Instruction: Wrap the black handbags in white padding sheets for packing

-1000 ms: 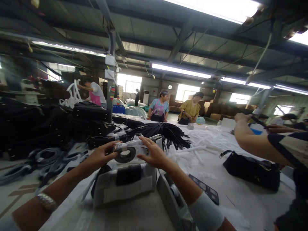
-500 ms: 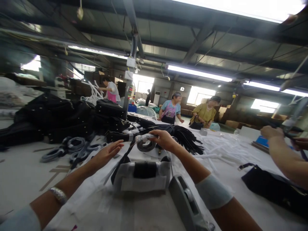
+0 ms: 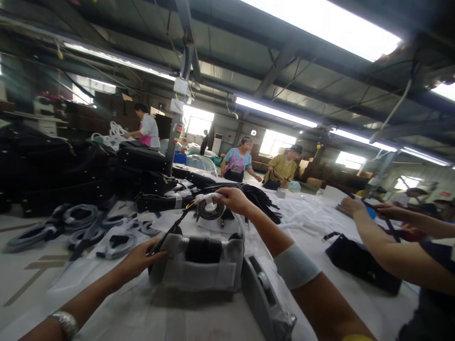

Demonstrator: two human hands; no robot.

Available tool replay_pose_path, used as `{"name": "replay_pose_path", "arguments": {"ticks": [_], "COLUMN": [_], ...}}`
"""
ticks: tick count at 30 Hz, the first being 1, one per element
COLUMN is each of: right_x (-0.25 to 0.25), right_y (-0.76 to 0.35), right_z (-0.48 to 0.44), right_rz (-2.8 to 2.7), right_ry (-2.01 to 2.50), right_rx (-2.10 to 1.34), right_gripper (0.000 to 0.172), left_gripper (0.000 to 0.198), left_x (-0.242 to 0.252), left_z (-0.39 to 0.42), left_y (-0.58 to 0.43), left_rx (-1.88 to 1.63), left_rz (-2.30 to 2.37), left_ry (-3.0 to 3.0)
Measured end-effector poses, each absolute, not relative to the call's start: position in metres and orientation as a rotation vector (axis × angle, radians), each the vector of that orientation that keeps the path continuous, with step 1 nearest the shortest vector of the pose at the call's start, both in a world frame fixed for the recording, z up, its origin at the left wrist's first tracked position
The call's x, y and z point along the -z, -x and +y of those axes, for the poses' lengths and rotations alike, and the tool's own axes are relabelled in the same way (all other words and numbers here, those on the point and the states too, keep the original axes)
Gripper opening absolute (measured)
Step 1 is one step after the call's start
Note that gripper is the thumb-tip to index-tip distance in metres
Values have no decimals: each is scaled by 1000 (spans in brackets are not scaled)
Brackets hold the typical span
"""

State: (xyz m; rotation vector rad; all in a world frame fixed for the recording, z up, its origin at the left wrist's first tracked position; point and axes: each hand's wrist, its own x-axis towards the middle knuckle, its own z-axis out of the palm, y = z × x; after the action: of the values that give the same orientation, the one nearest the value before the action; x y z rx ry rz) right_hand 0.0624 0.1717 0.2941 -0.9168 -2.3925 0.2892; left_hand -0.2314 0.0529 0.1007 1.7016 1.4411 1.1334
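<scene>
My right hand [image 3: 236, 200] is closed on a coiled black strap wrapped in white paper [image 3: 210, 207], held above a black bag in grey-white wrapping [image 3: 199, 263] that stands on the white table [image 3: 170, 317]. My left hand [image 3: 139, 258] rests against the bag's left end, its fingers curled at the bag's edge by a thin black strap [image 3: 170, 232] that runs up to the coil.
Several wrapped strap coils [image 3: 81, 222] lie left on the table, with stacked black bags [image 3: 71, 170] behind. A grey tape dispenser [image 3: 265, 298] sits by my right arm. A co-worker's arms [image 3: 384, 237] reach in at right over another black bag [image 3: 362, 263]. Other people stand beyond.
My left hand dropped from mid-air down to the bag's left end. My right hand kept the coil raised; the view shifted.
</scene>
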Motion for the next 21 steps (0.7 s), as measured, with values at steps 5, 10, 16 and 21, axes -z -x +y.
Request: {"name": "replay_pose_path", "arguments": {"ticks": [5,10,16,21], "right_x": [-277,-278,-261,-252], "right_y": [-63,-60,-72,-92], "right_z": [174,170,165,155], "right_rz": [-2400,-2391,-2409,-2429], "right_ry": [972,974,978,991], "right_rx": [-309,-326,-315,-270], "right_gripper": [28,31,33,33], "left_gripper": [57,64,71,56], "left_x": [-84,-72,-67,-64], "left_z": [55,59,65,70], "left_y": [230,231,227,227], "left_rx": [-1113,-1131,-1140,-1105], "left_rz": [1469,1522,1546,1580], "left_ry": [-1673,-1627,-1643,-1664]}}
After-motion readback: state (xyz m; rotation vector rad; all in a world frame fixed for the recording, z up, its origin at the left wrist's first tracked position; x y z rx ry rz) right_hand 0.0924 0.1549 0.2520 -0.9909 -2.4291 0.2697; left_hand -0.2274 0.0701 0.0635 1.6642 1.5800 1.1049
